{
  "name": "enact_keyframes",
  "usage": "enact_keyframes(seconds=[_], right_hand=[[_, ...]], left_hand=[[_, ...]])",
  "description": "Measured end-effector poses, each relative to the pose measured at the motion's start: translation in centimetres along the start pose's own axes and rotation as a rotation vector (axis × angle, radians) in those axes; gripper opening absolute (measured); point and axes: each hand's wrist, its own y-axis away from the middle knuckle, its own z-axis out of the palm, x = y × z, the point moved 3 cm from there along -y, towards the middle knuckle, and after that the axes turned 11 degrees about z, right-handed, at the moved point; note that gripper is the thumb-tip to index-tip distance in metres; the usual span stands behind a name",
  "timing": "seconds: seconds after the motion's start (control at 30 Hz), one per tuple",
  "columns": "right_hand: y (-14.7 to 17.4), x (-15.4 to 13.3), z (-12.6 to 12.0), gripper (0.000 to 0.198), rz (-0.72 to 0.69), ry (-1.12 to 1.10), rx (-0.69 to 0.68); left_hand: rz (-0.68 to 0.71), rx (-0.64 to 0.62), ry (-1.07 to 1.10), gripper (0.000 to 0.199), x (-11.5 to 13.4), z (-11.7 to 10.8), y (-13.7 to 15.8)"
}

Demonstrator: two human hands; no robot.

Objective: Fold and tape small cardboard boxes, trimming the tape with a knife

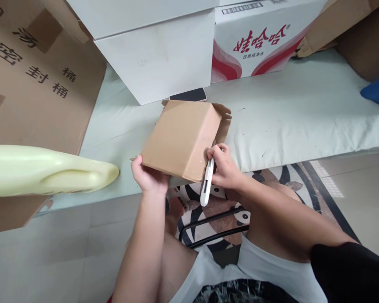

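Note:
A brown cardboard box (177, 134) is tilted over the front edge of the cloth-covered surface, with flaps sticking out at its right side. My left hand (150, 176) grips the box's near left corner, thumb on top and the other fingers hidden beneath. In my right hand (224, 166) is a white utility knife (207, 181), its rear end pointing down toward me. The fingers close around the knife right against the box's right side. Its tip is hidden behind those fingers, so I cannot tell whether the blade is out.
Behind the box lies a dark phone (188, 95) before a white carton (164, 59). A red-and-white carton (255, 42) stands at the back right. On the left are a large printed carton (47, 92) and a pale green plastic object (50, 170). Black metal bars (214, 227) sit below.

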Motion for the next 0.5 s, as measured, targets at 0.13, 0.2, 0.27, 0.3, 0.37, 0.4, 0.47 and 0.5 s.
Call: enact_keyframes(seconds=[0.13, 0.2, 0.27, 0.3, 0.37, 0.4, 0.47, 0.5], right_hand=[[0.3, -0.7, -0.5, 0.033, -0.038, -0.075, 0.028], [0.5, -0.9, -0.6, 0.033, -0.041, -0.090, 0.028], [0.6, -0.9, -0.5, 0.032, -0.045, -0.107, 0.033], [0.6, -0.8, -0.4, 0.031, -0.042, -0.119, 0.039], [0.7, -0.6, -0.4, 0.031, -0.016, -0.152, 0.062], [0.7, -0.4, -0.3, 0.033, 0.012, -0.177, 0.074], [0.8, -0.1, -0.3, 0.040, 0.079, -0.226, 0.083], [0.8, 0.0, -0.2, 0.043, 0.122, -0.243, 0.073]], left_hand=[[0.018, -0.025, -0.011, 0.038, 0.7, -0.7, -0.6], [0.027, -0.035, -0.018, 0.040, 0.9, -0.9, -0.7], [0.028, -0.031, -0.021, 0.041, 1.1, -0.9, -0.7], [0.028, -0.026, -0.019, 0.041, 1.1, -0.9, -0.6], [0.026, -0.019, -0.011, 0.041, 1.1, -0.7, -0.6], [0.025, -0.018, -0.006, 0.041, 1.1, -0.6, -0.5], [0.016, -0.014, 0.001, 0.040, 1.2, -0.5, -0.5], [0.008, -0.004, 0.004, 0.040, 1.3, -0.4, -0.5]])
